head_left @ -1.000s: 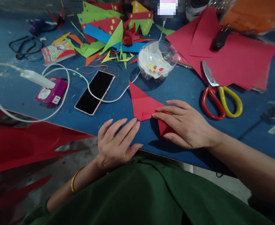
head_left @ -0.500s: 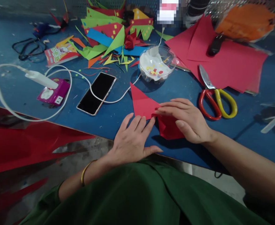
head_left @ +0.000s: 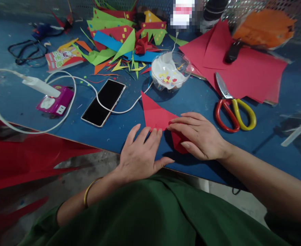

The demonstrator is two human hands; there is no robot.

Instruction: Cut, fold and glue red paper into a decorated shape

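A folded piece of red paper [head_left: 154, 114] lies near the front edge of the blue table, its pointed end toward the back left. The fingertips of my left hand [head_left: 142, 150] rest on its lower edge, fingers spread and thumb stretched to the right. My right hand [head_left: 199, 136] lies over the paper's right part with the fingers extended, hiding some of it. To the right of that hand are scissors [head_left: 227, 99] with one red and one yellow handle. Behind the paper stands a clear bowl [head_left: 169, 73] holding small paper bits.
A phone [head_left: 104, 102], a white cable and a purple power adapter [head_left: 55, 100] are to the left. Colourful paper scraps [head_left: 101, 56] and a snack packet [head_left: 64, 58] lie behind. Red sheets [head_left: 252, 75] and an orange bag [head_left: 265, 29] occupy the back right.
My left hand's fingertips have shifted slightly left along the paper's lower edge. My right hand has slid a little down, covering more of the right part. The view has shifted slightly.
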